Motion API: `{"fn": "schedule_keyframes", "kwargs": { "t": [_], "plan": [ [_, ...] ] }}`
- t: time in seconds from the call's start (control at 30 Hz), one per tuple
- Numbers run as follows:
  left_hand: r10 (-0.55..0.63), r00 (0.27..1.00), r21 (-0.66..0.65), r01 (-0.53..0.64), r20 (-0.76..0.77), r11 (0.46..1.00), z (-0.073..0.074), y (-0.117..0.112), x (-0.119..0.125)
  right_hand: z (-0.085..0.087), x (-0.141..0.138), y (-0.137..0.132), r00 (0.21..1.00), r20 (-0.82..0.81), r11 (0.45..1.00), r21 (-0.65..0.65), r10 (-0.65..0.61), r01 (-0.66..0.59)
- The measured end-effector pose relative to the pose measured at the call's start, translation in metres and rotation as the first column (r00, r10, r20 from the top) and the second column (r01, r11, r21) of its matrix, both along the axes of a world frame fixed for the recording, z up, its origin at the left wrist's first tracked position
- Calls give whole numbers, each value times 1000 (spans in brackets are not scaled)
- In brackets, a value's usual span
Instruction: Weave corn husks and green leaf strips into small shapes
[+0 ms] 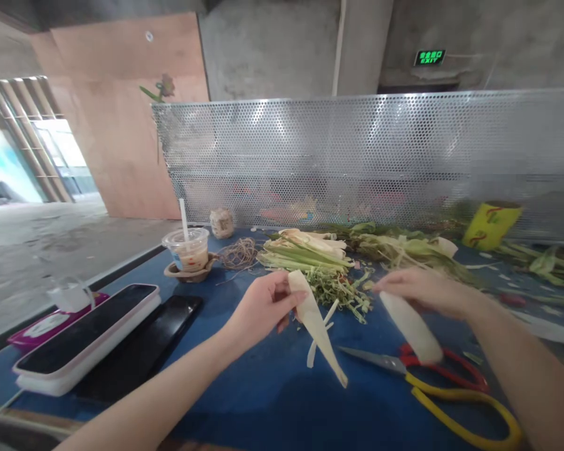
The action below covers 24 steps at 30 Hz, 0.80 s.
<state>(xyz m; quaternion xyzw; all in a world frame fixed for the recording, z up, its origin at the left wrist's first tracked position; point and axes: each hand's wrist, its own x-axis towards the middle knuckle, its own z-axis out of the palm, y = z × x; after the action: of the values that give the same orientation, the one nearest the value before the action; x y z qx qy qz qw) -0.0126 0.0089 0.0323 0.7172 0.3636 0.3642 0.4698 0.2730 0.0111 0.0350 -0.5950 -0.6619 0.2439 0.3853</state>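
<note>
My left hand [277,300], its fingers pinched, grips the top of a pale corn husk strip [316,322] that tapers down to a point. Thin slivers of husk [320,338] show beside that strip, above the blue tabletop. To the right, my right hand [420,289] is slightly blurred and closed on another pale husk piece [411,326], wide and rounded at its lower end. Below it lie scissors [404,366] with one red and one yellow handle, blades pointing left. Part of the red handle is hidden behind the right-hand husk piece.
Piled husks [305,247] and green scraps [343,291] lie behind my hands. To the left are a drink cup [188,250], tangled twine [239,254], a black phone [141,347] and a white-edged case [89,338]. A perforated metal panel [310,156] closes the back; a yellow roll [491,225] stands right.
</note>
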Motion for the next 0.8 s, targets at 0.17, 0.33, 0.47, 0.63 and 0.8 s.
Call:
{"fn": "schedule_keyframes", "kwargs": {
  "t": [0.17,0.33,0.47,0.63,0.8],
  "plan": [
    [-47,999,-131,50,23,990,-7,0,8,2,-44,-5,984,162,978,202,-76,42],
    [-98,991,-169,111,87,979,-10,-2,15,4,-105,-23,930,-86,930,-57,358,-364],
    [-82,996,-98,85,35,992,-18,-1,8,7,-98,-18,940,-90,939,-74,329,-336],
    [-39,999,-64,39,3,997,-24,-2,5,8,-69,-14,970,-54,968,-80,236,-240],
    [-46,999,-5,46,-21,999,-27,-9,12,-3,-91,-26,926,-160,922,-132,343,-365]
  ]
}}
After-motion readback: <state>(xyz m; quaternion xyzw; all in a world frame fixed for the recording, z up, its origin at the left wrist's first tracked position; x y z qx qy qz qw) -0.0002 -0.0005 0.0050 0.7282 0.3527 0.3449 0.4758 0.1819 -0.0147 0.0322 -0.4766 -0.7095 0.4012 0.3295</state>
